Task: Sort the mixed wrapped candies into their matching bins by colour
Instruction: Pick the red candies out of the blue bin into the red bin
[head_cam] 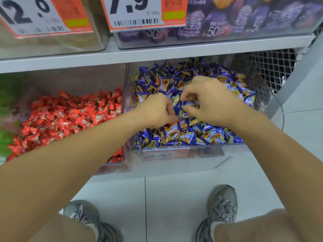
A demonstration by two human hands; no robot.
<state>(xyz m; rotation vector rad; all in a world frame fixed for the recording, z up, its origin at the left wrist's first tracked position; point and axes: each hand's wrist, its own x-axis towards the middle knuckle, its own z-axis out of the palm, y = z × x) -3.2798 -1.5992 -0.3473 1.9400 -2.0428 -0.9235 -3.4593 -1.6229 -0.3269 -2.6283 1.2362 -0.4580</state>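
Both hands are over the clear bin filled with blue-and-gold wrapped candies. My left hand is closed, and a bit of red wrapper shows under its fingertips: a red candy held among the blue ones. My right hand hovers just to the right with thumb and fingers curled apart over the blue pile, holding nothing that I can see. To the left stands the bin of red wrapped candies.
A shelf board runs just above the bins, with price tags and a box of purple jelly packs on it. Green candies blur at the far left. A wire mesh panel stands at the right. My shoes are on the tiled floor below.
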